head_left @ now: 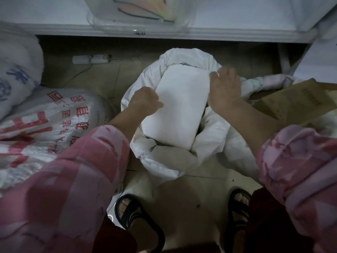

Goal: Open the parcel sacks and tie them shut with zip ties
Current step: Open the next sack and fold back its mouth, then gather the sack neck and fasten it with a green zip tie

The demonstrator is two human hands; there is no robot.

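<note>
The left hand point(145, 101) is curled around the left rim of the white sack point(164, 157), knuckles up, with the forearm reaching in from a pink patterned sleeve point(76, 179). The right hand point(225, 90) is laid over the right rim, fingers bent down over the bunched fabric, which is gripped at the far corner. The hands are held apart on opposite sides of the sack's mouth. The sack is set on the floor point(197, 198) between the person's sandalled feet and a white shelf point(237, 31), its mouth rolled down and turned upward. A white packet point(180, 105) is seen lying inside, its long axis running away from the person and tilted slightly rightward. Printed woven sacks point(45, 121) are piled to the left; a cardboard box point(291, 103) is placed to the right.
</note>
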